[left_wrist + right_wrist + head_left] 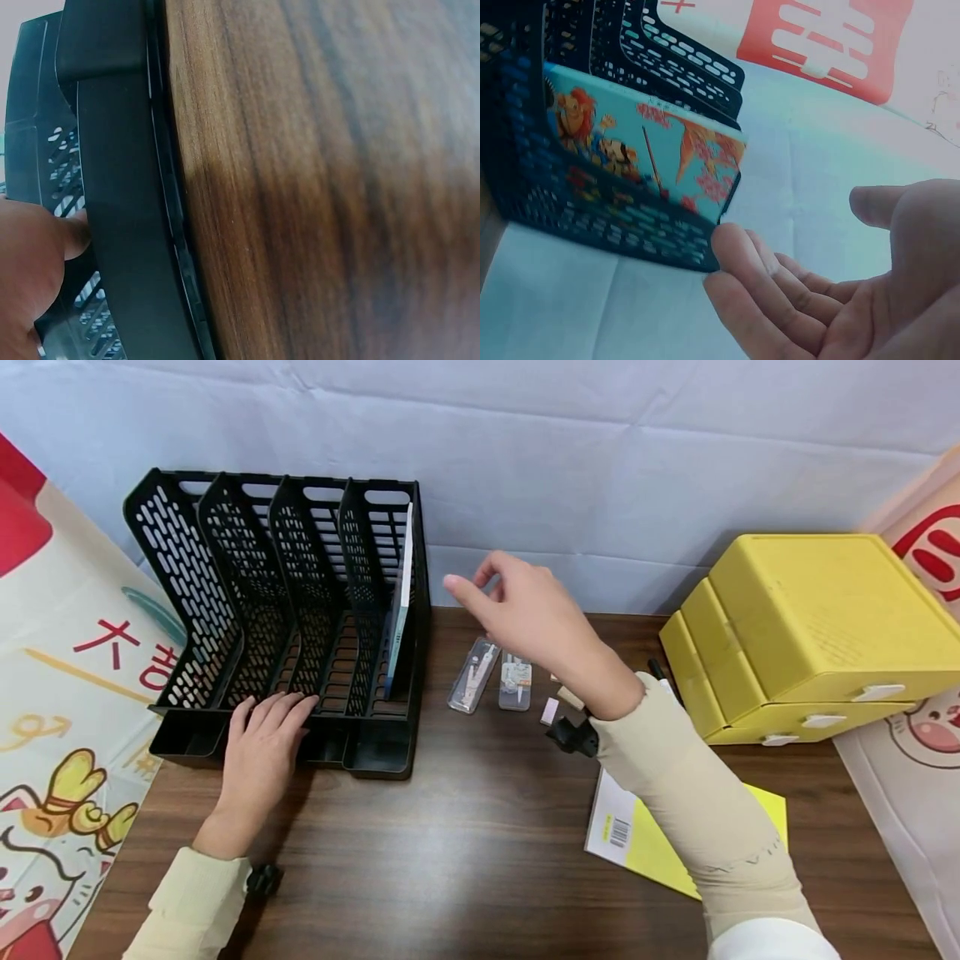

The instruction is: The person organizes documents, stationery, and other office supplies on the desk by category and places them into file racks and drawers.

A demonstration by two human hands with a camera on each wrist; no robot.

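My left hand [262, 747] grips the front ledge of a black desktop file organizer [378, 747], its fingers laid over the ledge. The left wrist view shows the thumb [73, 234] inside, behind the front wall. In the organizer's rightmost slot a thin book [400, 602] stands upright; its turquoise cover [34, 142] is out of that view's reach, but the right wrist view shows cartoon figures on the book [641, 142]. Just right of the organizer, my right hand [525, 610] hovers in the air, fingers loosely bent, holding nothing.
Below the right hand lie a clear case with a compass [474, 677], a small clear case [515, 683] and a pink eraser [550, 711]. A yellow book [667, 852] lies under the right forearm. Yellow drawers [840, 610] stand at the right, a black-capped pen [657, 669] beside them.
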